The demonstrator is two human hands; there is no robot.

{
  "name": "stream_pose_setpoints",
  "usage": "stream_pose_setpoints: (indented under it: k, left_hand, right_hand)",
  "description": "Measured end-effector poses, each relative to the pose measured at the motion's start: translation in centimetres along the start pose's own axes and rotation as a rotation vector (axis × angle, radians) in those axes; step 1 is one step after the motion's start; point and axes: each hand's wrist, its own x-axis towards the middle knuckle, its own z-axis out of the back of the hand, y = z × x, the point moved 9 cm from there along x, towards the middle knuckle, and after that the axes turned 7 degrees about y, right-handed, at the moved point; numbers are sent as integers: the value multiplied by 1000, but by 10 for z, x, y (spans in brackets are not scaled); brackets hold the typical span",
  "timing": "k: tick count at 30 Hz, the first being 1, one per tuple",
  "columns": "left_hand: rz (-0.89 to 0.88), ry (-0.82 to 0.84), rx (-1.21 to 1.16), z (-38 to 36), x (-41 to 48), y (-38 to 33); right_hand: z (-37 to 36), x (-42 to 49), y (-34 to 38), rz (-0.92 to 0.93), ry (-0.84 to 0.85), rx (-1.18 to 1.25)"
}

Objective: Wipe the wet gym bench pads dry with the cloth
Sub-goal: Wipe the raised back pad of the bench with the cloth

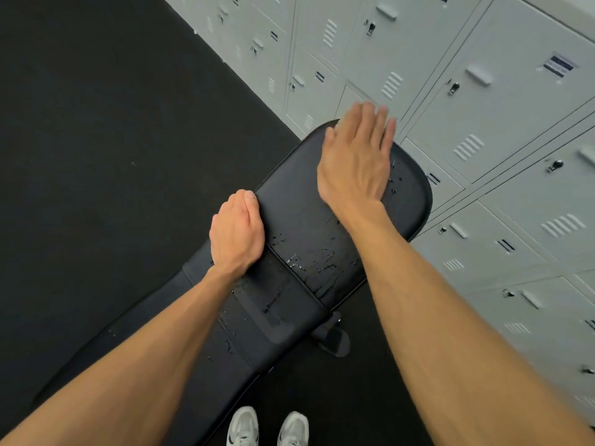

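Note:
A black padded gym bench [299,214] runs from lower left to upper right, with water droplets [309,265] scattered over the wide pad and the narrower pad nearer me. My left hand [236,231] grips the left edge of the wide pad, thumb on top. My right hand [357,156] hovers flat over the far end of that pad, fingers together and slightly blurred, holding nothing. No cloth is in view.
Grey metal lockers [467,107] line the wall to the right and behind the bench. Black rubber flooring [96,140] spreads to the left. My grey sneakers [267,426] stand beside the bench at the bottom. A bench foot [335,339] sticks out underneath.

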Motion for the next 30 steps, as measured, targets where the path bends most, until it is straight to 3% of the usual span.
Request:
stream_pose_setpoints:
  k: [3,8,16,20,24,30]
  left_hand:
    - [5,-9,3,2,-1,-2]
    - [-7,-6,0,0,-3,0]
    - [-8,-14,-3,2,-1,2]
    - [-11,-13,0,1,-2,1]
    - [-11,-8,-3,1,-2,6]
    - [-7,-14,-11,5,-2,2]
  right_hand:
    - [1,-45,9,-4,-5,-5]
    - [-27,-69,47,319,104,-73]
    - [-1,-60,-5,53,53,-8]
    - [-23,-99,43,182,156,0]
    - [-27,-62,46,308,97,-74]
    - [-16,-91,23,127,107,-23]
